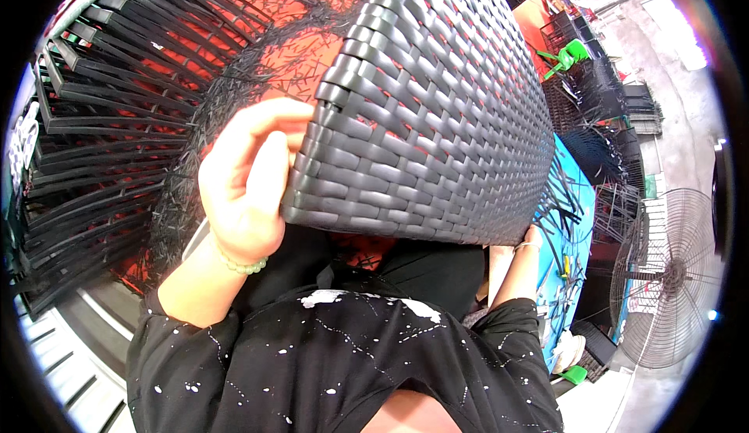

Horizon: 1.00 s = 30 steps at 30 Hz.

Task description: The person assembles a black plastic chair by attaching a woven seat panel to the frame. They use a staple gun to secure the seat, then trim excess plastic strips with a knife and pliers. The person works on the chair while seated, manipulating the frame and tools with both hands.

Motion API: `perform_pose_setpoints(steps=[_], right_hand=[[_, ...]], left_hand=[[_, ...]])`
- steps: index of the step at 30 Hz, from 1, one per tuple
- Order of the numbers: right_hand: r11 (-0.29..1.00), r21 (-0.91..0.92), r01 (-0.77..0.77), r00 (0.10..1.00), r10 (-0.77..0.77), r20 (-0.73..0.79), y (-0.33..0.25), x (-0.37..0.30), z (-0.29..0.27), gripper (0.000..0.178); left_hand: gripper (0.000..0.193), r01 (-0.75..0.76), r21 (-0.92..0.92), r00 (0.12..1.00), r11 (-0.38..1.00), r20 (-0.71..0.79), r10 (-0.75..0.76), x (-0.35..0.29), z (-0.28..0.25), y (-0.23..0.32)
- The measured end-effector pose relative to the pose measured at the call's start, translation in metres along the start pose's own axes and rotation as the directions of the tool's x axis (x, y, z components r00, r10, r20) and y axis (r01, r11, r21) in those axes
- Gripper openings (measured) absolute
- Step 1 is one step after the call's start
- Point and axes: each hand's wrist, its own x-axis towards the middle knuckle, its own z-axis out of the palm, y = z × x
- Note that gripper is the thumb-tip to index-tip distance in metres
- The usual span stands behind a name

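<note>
A large black woven plastic wicker panel (437, 113) is held up tilted in front of me, filling the middle of the view. My left hand (253, 175) grips its left edge, the fingers curled at the rim and partly hidden behind it. At the panel's lower right corner is my right hand (534, 236), mostly hidden by the weave, so its fingers do not show. The panel's left edge is finished with strips wrapped around it.
Stacked black woven pieces with long strips (109, 105) stand at the left. Black strip scraps (234, 90) litter the red surface (304, 51). On the right are a blue surface (573, 175) with loose strips and tools, a green chair-like object (573, 52), and a large fan (672, 277).
</note>
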Motion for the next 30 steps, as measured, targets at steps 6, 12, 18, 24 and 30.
perform_pose_setpoints(steps=[6,12,18,24,30], right_hand=[[1.000,-0.025,-0.004,1.000,0.004,-0.011,-0.010,-0.014,0.000,0.042],[0.999,-0.048,-0.006,1.000,0.006,-0.012,-0.012,-0.023,-0.001,0.042],[0.999,-0.051,-0.007,1.000,0.007,-0.008,-0.012,-0.024,-0.001,0.043],[0.999,-0.045,-0.013,1.000,0.012,-0.007,-0.008,-0.029,-0.002,0.043],[0.999,-0.036,-0.025,1.000,0.025,-0.010,-0.005,-0.030,-0.005,0.043]], left_hand=[[0.028,-0.067,0.273,0.993,0.960,0.108,0.038,-0.013,0.001,0.003],[0.028,-0.172,0.270,0.971,0.947,0.207,0.117,-0.010,0.002,0.005],[0.031,-0.165,0.201,0.983,0.965,0.110,0.146,-0.015,0.008,-0.002],[0.036,-0.078,0.132,0.991,0.988,0.118,0.062,-0.011,0.006,0.004],[0.046,-0.106,0.229,0.978,0.968,0.202,0.059,0.006,0.006,0.012]])
